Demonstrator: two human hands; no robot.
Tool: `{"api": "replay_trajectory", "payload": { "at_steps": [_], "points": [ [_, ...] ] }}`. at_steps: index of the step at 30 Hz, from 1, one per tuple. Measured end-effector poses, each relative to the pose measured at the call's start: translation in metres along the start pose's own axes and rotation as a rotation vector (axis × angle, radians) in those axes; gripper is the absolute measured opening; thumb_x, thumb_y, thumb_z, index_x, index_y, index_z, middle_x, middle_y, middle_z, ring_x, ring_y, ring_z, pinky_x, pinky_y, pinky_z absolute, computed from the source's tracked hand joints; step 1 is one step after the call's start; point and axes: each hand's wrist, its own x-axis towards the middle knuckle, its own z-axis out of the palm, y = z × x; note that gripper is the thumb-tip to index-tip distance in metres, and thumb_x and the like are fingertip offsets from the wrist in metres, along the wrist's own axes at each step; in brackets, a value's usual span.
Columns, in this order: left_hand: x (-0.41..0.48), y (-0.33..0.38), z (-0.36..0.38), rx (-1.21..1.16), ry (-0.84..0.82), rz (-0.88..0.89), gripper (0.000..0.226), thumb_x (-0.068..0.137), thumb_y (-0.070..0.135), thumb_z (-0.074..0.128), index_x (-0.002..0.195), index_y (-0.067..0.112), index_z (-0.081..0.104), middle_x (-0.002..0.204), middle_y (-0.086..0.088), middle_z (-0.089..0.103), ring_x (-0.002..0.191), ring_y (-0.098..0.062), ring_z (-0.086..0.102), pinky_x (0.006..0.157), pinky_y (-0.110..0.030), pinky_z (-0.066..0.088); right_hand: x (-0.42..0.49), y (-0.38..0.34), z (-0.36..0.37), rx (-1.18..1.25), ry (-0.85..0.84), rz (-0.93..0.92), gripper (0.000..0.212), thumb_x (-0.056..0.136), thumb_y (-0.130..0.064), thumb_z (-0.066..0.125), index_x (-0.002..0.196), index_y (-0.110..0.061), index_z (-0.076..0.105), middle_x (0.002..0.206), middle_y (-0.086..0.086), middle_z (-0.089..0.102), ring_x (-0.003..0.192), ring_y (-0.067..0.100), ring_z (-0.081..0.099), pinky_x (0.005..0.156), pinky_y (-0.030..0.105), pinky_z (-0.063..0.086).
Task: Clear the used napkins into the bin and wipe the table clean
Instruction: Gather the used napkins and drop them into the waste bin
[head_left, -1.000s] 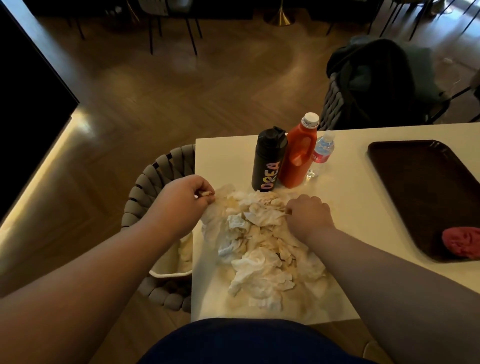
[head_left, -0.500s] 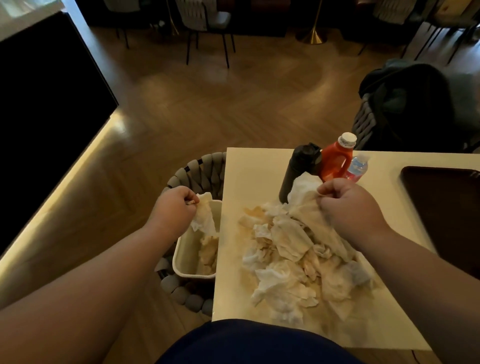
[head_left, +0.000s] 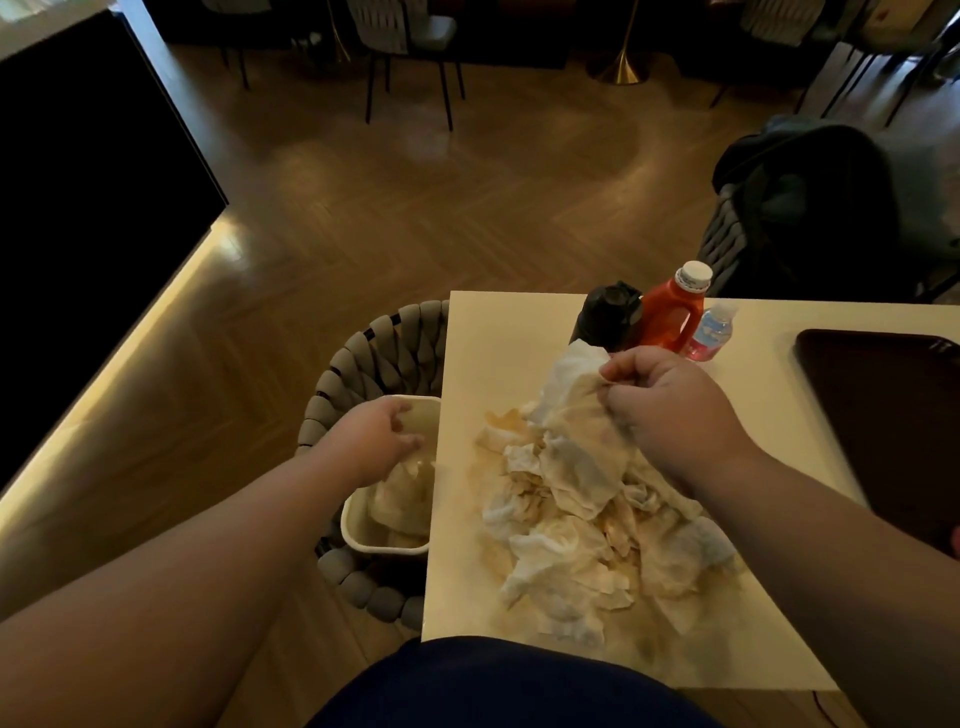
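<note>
Left hand (head_left: 374, 441) relaxed, empty over small cream plastic bin (head_left: 358, 525). Right hand (head_left: 670, 410) pinches stained white paper napkin (head_left: 576, 415). Risk: the bin is narrow and sits below the cream table (head_left: 498, 353) edge, so the napkin could miss.

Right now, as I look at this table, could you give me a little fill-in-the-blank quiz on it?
The right hand grips a crumpled ____ lifted above the pile.
The left hand hangs over the ____ beside the table, holding nothing.
The orange bottle has a ____ cap.
Missing words: napkin, bin, white.
</note>
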Motion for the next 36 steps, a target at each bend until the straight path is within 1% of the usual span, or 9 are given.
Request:
{"api": "replay_trajectory", "payload": {
  "at_steps": [4, 7, 11, 14, 20, 24, 28, 31, 36],
  "points": [
    [-0.024, 0.057, -0.011, -0.130, -0.022, 0.217, 0.077, 0.086, 0.037, 0.079, 0.152, 0.037, 0.040, 0.133, 0.009, 0.058, 0.108, -0.009, 0.061, 0.086, -0.030, 0.058, 0.001, -0.001, 0.011, -0.003, -0.065, 0.006, 0.017, 0.093, -0.010, 0.066, 0.093, -0.026, 0.072, 0.092, -0.016, 0.064, 0.086, 0.004, 0.060, 0.064, 0.019, 0.047],
    [-0.046, 0.100, -0.013, -0.123, -0.086, 0.397, 0.089, 0.076, 0.044, 0.086, 0.150, 0.045, 0.038, 0.130, 0.017, 0.055, 0.107, -0.003, 0.060, 0.092, -0.031, 0.057, 0.001, -0.003, 0.020, 0.024, -0.128, -0.006, 0.020, 0.091, -0.008, 0.065, 0.092, -0.026, 0.073, 0.092, -0.008, 0.069, 0.088, 0.013, 0.065, 0.070, 0.029, 0.057],
    [-0.055, 0.126, -0.006, -0.015, -0.092, 0.506, 0.055, 0.084, 0.033, 0.080, 0.134, 0.038, 0.057, 0.118, 0.014, 0.063, 0.095, -0.004, 0.064, 0.085, -0.031, 0.060, 0.000, -0.005, 0.027, 0.070, -0.203, -0.020, 0.021, 0.087, -0.006, 0.067, 0.091, -0.025, 0.075, 0.091, -0.002, 0.073, 0.089, 0.019, 0.069, 0.079, 0.040, 0.061],
    [-0.051, 0.122, -0.001, 0.012, -0.006, 0.451, 0.019, 0.092, 0.026, 0.072, 0.109, 0.032, 0.067, 0.097, 0.011, 0.067, 0.086, -0.007, 0.067, 0.079, -0.034, 0.062, 0.000, 0.001, 0.029, 0.092, -0.225, -0.006, 0.020, 0.086, -0.005, 0.068, 0.090, -0.022, 0.076, 0.090, 0.004, 0.074, 0.086, 0.024, 0.071, 0.076, 0.042, 0.063],
    [-0.031, 0.075, -0.003, 0.000, 0.075, 0.282, 0.010, 0.093, 0.018, 0.066, 0.092, 0.029, 0.067, 0.086, 0.006, 0.070, 0.078, -0.014, 0.069, 0.070, -0.040, 0.063, 0.001, 0.021, 0.023, 0.107, -0.192, 0.074, 0.014, 0.090, -0.007, 0.068, 0.095, -0.019, 0.073, 0.091, 0.005, 0.074, 0.088, 0.021, 0.073, 0.069, 0.033, 0.062],
    [-0.014, 0.037, -0.008, 0.019, 0.175, 0.149, 0.005, 0.096, 0.023, 0.066, 0.096, 0.028, 0.065, 0.089, 0.004, 0.066, 0.080, -0.014, 0.066, 0.068, -0.034, 0.060, -0.002, 0.037, 0.010, 0.050, -0.145, 0.119, 0.011, 0.092, -0.012, 0.069, 0.097, -0.021, 0.072, 0.089, 0.002, 0.073, 0.079, 0.016, 0.070, 0.059, 0.023, 0.055],
    [-0.003, 0.004, -0.009, 0.036, 0.185, 0.036, 0.011, 0.095, 0.020, 0.067, 0.098, 0.029, 0.062, 0.093, 0.001, 0.066, 0.082, -0.016, 0.066, 0.071, -0.035, 0.061, -0.006, 0.058, -0.005, -0.114, -0.111, 0.134, 0.010, 0.089, -0.016, 0.073, 0.094, -0.024, 0.073, 0.088, -0.002, 0.072, 0.081, 0.019, 0.070, 0.071, 0.035, 0.060],
    [0.002, -0.013, -0.004, 0.052, 0.171, -0.046, 0.014, 0.094, 0.016, 0.065, 0.101, 0.028, 0.062, 0.093, -0.001, 0.067, 0.080, -0.018, 0.067, 0.069, -0.037, 0.062, -0.009, 0.073, -0.017, -0.242, -0.107, 0.147, 0.009, 0.088, -0.018, 0.073, 0.094, -0.025, 0.072, 0.087, -0.005, 0.069, 0.082, 0.014, 0.066, 0.066, 0.026, 0.049],
    [0.006, -0.024, 0.015, 0.165, -0.004, -0.122, 0.056, 0.092, 0.021, 0.071, 0.144, 0.027, 0.051, 0.117, -0.006, 0.066, 0.089, -0.019, 0.066, 0.073, -0.034, 0.062, -0.012, 0.097, -0.033, -0.251, -0.074, 0.209, 0.010, 0.088, -0.017, 0.072, 0.090, -0.026, 0.071, 0.084, -0.006, 0.068, 0.079, 0.011, 0.064, 0.063, 0.024, 0.045]
  ]
}}
